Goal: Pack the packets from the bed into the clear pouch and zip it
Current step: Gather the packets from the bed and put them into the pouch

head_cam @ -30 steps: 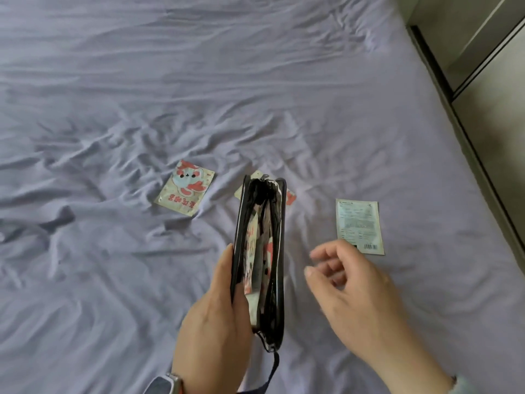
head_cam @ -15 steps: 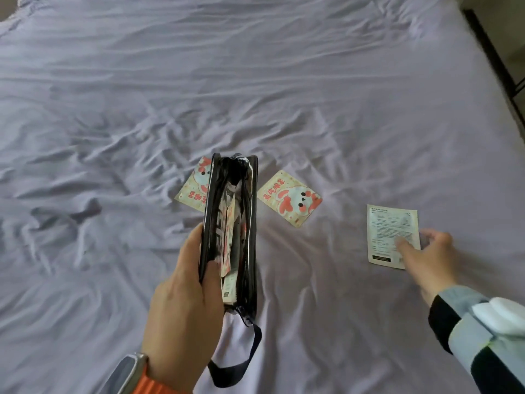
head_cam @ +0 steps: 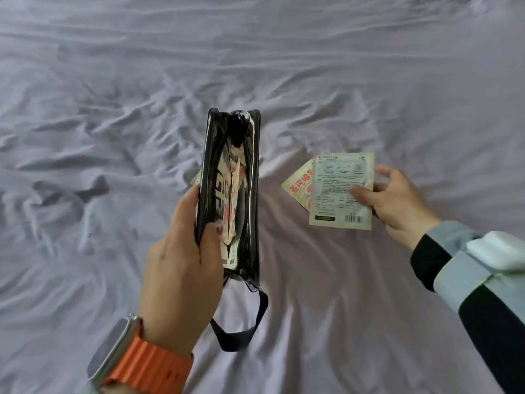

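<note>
My left hand grips the clear pouch by its left side and holds it upright above the bed, mouth open toward me. Packets stand inside it. A black strap loop hangs from its near end. My right hand pinches a pale packet with printed text and a barcode, lifted off the sheet to the right of the pouch. Behind that packet lies another packet with red characters, partly covered. A sliver of a third packet peeks out left of the pouch.
The wrinkled lavender bed sheet fills the whole view. An orange-strapped watch sits on my left wrist.
My right hand reached the text packet on the sheet, took hold of it and lifted it toward the pouch. The view shifted, so the pouch now hides most of the left packet.
</note>
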`<state>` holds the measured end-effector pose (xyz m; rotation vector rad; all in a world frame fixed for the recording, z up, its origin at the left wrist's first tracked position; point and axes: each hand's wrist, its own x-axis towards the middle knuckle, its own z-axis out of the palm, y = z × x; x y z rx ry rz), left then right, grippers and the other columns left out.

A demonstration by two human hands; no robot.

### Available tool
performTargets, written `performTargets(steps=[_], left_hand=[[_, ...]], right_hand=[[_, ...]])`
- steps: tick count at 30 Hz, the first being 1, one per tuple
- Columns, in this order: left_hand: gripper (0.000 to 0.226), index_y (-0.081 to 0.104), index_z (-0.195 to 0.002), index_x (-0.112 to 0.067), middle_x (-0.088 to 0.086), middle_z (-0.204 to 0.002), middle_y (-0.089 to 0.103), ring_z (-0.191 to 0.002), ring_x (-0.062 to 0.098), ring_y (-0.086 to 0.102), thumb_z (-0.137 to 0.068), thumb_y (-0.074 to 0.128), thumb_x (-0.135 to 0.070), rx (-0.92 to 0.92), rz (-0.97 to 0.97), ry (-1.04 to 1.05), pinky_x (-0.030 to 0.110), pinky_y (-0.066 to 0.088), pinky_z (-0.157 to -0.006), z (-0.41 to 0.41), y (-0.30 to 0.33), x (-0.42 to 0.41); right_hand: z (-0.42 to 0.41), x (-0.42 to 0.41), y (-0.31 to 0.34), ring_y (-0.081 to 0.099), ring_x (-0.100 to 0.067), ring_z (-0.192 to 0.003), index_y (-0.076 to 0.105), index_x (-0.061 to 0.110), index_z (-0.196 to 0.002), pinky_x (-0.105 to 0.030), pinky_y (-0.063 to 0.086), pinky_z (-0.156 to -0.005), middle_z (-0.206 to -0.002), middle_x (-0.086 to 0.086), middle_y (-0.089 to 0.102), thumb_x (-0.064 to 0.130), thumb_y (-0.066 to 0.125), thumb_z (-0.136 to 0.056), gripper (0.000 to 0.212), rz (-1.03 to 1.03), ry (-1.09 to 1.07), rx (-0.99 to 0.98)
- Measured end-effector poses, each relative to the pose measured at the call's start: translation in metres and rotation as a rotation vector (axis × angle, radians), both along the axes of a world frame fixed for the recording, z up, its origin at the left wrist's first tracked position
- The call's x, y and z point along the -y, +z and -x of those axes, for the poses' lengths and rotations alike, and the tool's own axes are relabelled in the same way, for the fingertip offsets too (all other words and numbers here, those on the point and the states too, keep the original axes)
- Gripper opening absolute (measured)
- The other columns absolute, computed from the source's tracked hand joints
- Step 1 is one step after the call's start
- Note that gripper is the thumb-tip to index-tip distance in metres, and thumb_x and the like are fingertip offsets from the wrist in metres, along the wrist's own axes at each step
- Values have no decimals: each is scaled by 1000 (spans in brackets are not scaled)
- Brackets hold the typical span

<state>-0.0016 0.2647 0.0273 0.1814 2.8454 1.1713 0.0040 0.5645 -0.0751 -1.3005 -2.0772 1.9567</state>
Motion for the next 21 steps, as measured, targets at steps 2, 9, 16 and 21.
performTargets(steps=[2, 9, 16, 21], left_hand=[[46, 42, -136, -37, -9, -90, 73, -77, 25, 70, -93, 45, -21, -13, -1, 20, 50, 57, -65, 10, -1, 11], [44, 41, -123, -62, -23, -103, 68, -92, 24, 71, -88, 41, -36, 40, -120, 109, 56, 58, -65, 55, -10, 49], [47, 42, -126, -62, -20, -111, 68, -106, 19, 67, -85, 41, -40, 51, -228, 154, 58, 57, -70, 90, -18, 66], [47, 42, -127, -62, -12, -113, 70, -106, 18, 68, -85, 41, -40, 33, -239, 185, 58, 56, -72, 99, -26, 85]], right_hand=[[21, 12, -2, 68, -26, -101, 32, 17, -150, -47, 54, -94, -118, -11, 65, 12, 80, -80, 86, -48, 120, 66], [61, 39, -18, 67, -31, -101, 64, 28, -77, -49, 55, -91, -105, -8, 73, 45, 83, -60, 30, -487, 431, 396], [133, 89, 14, 74, -28, -95, 60, 8, -118, -49, 61, -79, -112, -13, 73, 13, 82, -78, 46, 26, 276, -76], [153, 145, -19, 75, -33, -85, 69, 4, -96, -55, 61, -79, -102, -21, 76, 2, 80, -77, 22, 284, 184, 86]])
